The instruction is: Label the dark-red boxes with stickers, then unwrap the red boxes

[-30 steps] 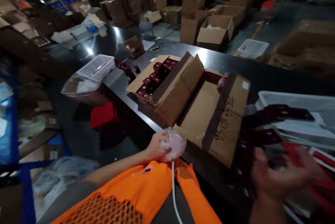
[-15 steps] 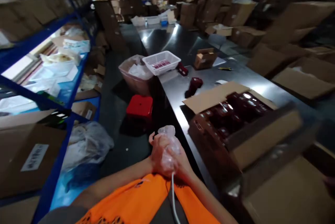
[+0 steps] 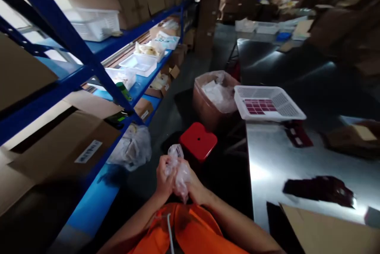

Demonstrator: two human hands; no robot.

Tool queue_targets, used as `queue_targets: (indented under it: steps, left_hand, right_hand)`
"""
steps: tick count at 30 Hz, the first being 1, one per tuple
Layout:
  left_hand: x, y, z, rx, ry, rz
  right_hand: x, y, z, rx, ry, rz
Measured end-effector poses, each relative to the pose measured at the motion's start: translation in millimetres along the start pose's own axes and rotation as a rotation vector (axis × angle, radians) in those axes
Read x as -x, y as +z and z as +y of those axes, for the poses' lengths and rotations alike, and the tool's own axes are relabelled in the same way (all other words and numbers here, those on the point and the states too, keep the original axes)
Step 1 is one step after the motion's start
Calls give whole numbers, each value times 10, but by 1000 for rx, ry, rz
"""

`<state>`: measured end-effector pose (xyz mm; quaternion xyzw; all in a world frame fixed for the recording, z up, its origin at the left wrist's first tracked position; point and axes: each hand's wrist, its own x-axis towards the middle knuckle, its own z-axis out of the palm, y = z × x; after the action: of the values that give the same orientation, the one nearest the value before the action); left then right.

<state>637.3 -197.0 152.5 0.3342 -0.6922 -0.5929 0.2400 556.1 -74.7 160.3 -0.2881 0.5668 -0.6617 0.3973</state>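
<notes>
A crumpled clear plastic bag [image 3: 181, 178] is bunched up in front of my chest, above the orange garment. My left hand [image 3: 164, 174] is closed around its left side. From the right, my right hand [image 3: 194, 184] grips the same bag, fingers wrapped over it. The top of the bag sticks up past my knuckles. Whatever it may contain cannot be made out. Just beyond the hands stands a red stool [image 3: 198, 141].
On the left is a blue shelf rack [image 3: 97, 71] with cartons and white trays. A lined waste bin [image 3: 204, 99] stands behind the stool. The metal table [image 3: 264, 167] at right carries a white basket [image 3: 268, 117], dark red items [image 3: 320, 190] and a carton flap [image 3: 326, 226].
My view has swung left, so the shelf fills more of it and the carton of dark red items has mostly left at right. Both hands still hold the bag, now slightly further apart.
</notes>
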Motion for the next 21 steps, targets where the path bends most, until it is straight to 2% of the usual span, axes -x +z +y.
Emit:
queue_targets:
  steps: [4, 6, 7, 9, 12, 14, 16, 19, 21]
  left_hand:
    - [-374, 305, -31, 198, -343, -8]
    - [-555, 480, -6, 314, -471, -30]
    - [-652, 565, 22, 367, -507, -33]
    - [-872, 716, 102, 471, -537, -12]
    - [-1254, 887, 226, 511, -546, 28]
    - [-1517, 960, 250, 435, -585, 0]
    - [-1787, 987, 194, 339, -650, -79]
    - [-2282, 913, -16, 220, -749, -208]
    - [-2720, 784, -172, 129, -778, -310]
  right_hand:
    - [-553, -588, -133, 436, 35, -387]
    - [-819, -904, -137, 579, -25, -476]
    - [-965, -1085, -125, 626, -97, -465]
    - [-1309, -1517, -104, 721, -258, -312]
    - [-1968, -2328, -161, 826, -335, 109]
    - [-2463, -2921, -270, 929, -307, 438]
    - [-2956, -3492, -400, 1006, -260, 647]
    - [-3630, -4219, -522, 1104, -105, 801]
    - [-4010, -4577, -512, 1148, 72, 865]
